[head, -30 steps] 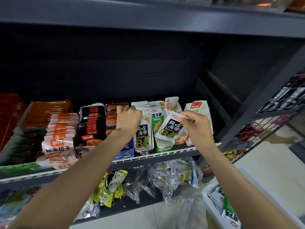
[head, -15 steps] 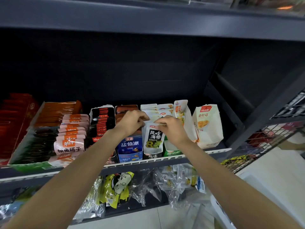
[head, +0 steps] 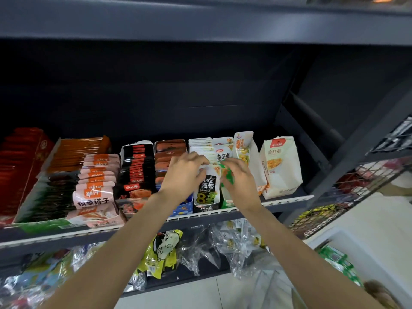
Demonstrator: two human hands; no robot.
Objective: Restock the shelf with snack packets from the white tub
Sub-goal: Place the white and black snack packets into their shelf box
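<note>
Head view: both hands at shelf (head: 287, 200) front row. Left hand (head: 186, 172) fingers curled on top of black-white seaweed packet (head: 207, 190), prob. steadying the row upright; right hand (head: 239, 180) pinches green packet (head: 227, 175) for next slot. White tub (head: 356, 246) bottom right.

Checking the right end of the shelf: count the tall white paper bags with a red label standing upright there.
1: a tall white paper bag with a red top label stands at the far right of the dark metal shelf, right of the right hand. More may hide behind it.
</note>
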